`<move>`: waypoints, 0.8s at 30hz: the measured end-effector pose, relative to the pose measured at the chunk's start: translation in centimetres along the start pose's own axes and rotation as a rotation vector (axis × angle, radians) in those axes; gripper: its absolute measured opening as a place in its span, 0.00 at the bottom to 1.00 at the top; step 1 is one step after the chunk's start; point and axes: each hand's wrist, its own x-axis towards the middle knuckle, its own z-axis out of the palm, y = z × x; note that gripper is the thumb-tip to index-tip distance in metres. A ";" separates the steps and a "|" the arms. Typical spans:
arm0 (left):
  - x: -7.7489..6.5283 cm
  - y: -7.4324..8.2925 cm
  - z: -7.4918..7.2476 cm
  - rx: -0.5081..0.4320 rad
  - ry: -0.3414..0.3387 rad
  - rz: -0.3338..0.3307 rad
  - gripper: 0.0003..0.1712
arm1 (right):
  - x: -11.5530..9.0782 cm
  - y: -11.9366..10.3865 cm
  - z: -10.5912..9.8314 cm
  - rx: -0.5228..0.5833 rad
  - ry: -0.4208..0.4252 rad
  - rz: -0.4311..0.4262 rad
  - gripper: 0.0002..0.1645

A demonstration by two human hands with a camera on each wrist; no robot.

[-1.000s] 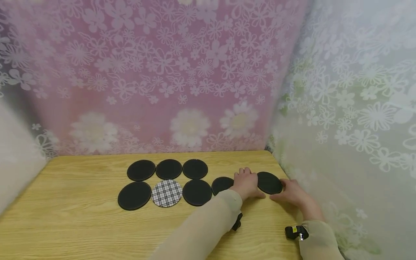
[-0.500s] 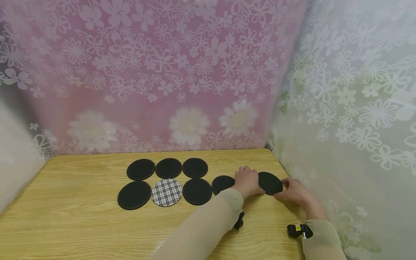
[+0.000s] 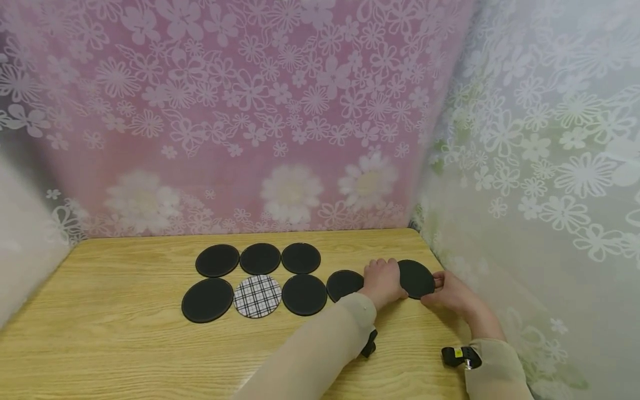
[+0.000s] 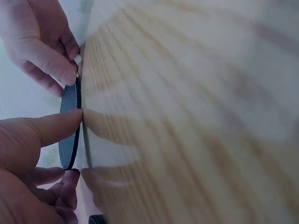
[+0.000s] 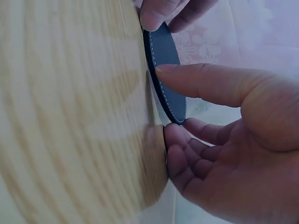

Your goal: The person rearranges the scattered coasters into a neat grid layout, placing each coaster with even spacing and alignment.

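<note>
In the head view, a round black coaster (image 3: 416, 279) lies between my two hands at the right end of the table. The left hand (image 3: 383, 282) holds its left side, thumb on the near rim and fingers at the edge, as the left wrist view shows. Opposite, my right hand (image 3: 452, 293) grips the right side; in the right wrist view its thumb lies across the stitched rim of the coaster (image 5: 164, 46), fingers curled at the edge. A narrow gap shows there between coaster and tabletop. Another black coaster (image 3: 343, 285) is partly hidden behind the left hand.
Left of the hands, several black coasters (image 3: 304, 294) lie in two rows on the wooden table (image 3: 125, 344). One coaster (image 3: 258, 296) among them shows white-and-black plaid. A pink floral curtain (image 3: 280, 139) hangs behind, a pale one (image 3: 540, 250) close along the right edge.
The coaster between the hands has shifted slightly away from me and its visible shape has turned a little. My left hand has moved slightly right; the right hand also moved right, then stayed nearly still.
</note>
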 end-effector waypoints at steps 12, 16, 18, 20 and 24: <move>0.0 -1.4 -2.1 0.026 0.070 0.007 0.40 | 1.0 -1.3 0.2 0.073 -0.011 -0.039 0.53; 0.1 -2.9 -3.2 0.022 0.069 -0.025 0.43 | 1.8 -2.9 0.6 0.082 -0.031 -0.060 0.53; 0.1 -3.9 -3.7 0.019 0.065 -0.043 0.44 | 2.3 -3.8 0.8 0.078 -0.042 -0.068 0.54; 0.2 -4.9 -4.1 0.011 0.064 -0.058 0.45 | 2.9 -4.8 1.2 0.072 -0.054 -0.072 0.54; 0.4 -7.0 -4.8 -0.011 0.077 -0.078 0.47 | 4.3 -6.6 2.1 0.069 -0.094 -0.074 0.53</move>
